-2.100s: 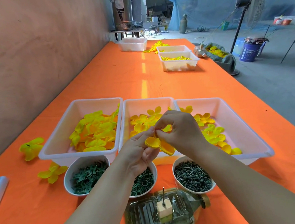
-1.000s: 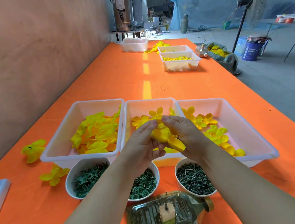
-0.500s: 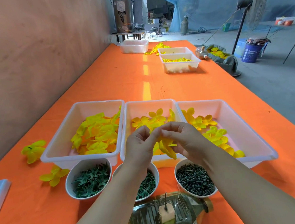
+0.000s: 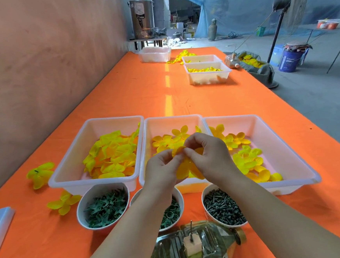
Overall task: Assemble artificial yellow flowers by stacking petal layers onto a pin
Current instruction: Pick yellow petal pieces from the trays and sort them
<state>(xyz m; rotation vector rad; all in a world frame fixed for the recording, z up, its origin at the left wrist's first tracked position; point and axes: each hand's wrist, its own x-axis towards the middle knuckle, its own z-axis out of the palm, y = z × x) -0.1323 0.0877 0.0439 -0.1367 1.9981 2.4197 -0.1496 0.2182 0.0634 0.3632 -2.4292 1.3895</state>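
The yellow petal layer (image 4: 182, 169) is held in the air between both hands, over the near edge of the middle tray (image 4: 172, 119). The left hand (image 4: 161, 169) pinches its upper edge with thumb and forefinger, and the right hand (image 4: 210, 156) pinches the same edge just beside it, fingertips nearly meeting. The rest of the layer hangs down between the palms.

The pin (image 4: 191, 229) stands upright and bare in a small pale block (image 4: 191, 247) on a clear plastic bottle (image 4: 215, 245) that lies on its side at the near edge of the orange table (image 4: 182, 91), well below the hands.

Between bottle and trays sit three white bowls: one of green star-shaped pieces (image 4: 104, 209), one of green rings (image 4: 171, 213), one of dark pegs (image 4: 222, 208). The left tray (image 4: 65, 157) holds larger yellow petals and the right tray (image 4: 287, 138) holds smaller ones. Two loose flowers (image 4: 40, 174) lie on the cloth left of the trays.

Farther up the table stand more white tubs (image 4: 208, 78). A steel drum (image 4: 142, 19) at the far end carries a label, and a blue bucket (image 4: 289, 60) on the floor bears print. Both are too small to read.
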